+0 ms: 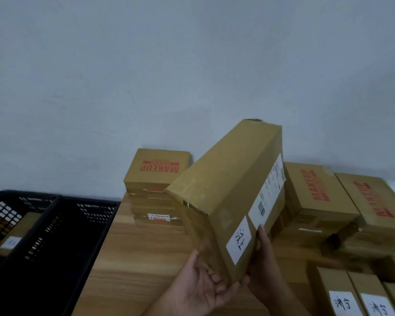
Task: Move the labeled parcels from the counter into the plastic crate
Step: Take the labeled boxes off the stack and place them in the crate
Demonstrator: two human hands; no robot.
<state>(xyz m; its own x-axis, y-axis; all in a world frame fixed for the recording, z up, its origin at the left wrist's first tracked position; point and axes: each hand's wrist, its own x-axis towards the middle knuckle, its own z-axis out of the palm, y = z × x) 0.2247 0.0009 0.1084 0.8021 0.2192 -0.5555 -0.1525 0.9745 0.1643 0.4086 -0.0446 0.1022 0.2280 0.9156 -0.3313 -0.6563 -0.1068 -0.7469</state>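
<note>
A long cardboard parcel [228, 190] with a white handwritten label and a shipping label is held tilted above the wooden counter [135, 252]. My left hand [198, 288] cups its near bottom corner from the left, palm up. My right hand [263, 265] presses flat against its labelled right side, fingers straight. Two black plastic crates stand at the left: the nearer crate [62, 242] looks dark inside, and the far-left crate [2, 215] holds a labelled parcel [16, 236].
Stacked boxes printed MAKEUP [156, 169] stand against the grey wall behind the held parcel. More MAKEUP boxes [315, 192] sit at the right. Several labelled parcels [356, 293] lie at the bottom right on the counter.
</note>
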